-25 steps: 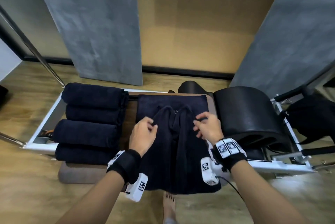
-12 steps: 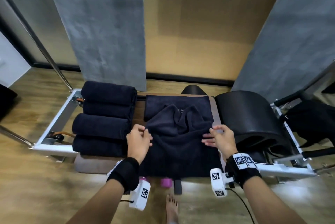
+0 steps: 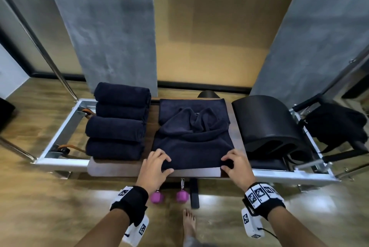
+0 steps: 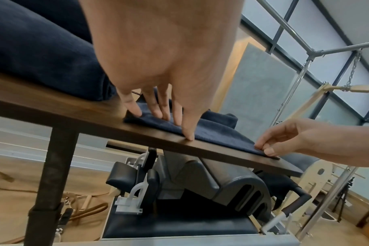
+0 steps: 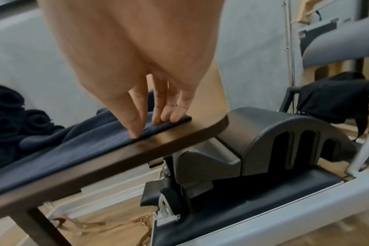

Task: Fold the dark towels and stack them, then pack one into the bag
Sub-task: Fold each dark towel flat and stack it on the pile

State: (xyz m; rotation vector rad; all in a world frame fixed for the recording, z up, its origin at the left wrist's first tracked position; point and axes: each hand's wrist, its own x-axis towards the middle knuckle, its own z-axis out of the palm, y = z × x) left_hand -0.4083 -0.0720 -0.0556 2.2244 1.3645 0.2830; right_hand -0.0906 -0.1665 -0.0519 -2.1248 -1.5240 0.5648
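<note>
Head view: a metal frame (image 3: 60, 133) carries a brown desk (image 3: 195, 171), and a black arc barrel (image 3: 265, 125) sits just right of the desk. A black bag (image 3: 337, 127) hangs on the frame's right end, well apart from the towels; its contents cannot be seen. Four folded towels (image 3: 117, 121) lie side by side on the desk's left. Beside them a loose towel (image 3: 191, 143) lies half-spread, bunched at its far part. Two purple weights (image 3: 169, 196) hang below the desk. The left hand (image 3: 153, 166) and right hand (image 3: 237, 164) pinch the towel's near corners against the desk, fingers curled.
</note>
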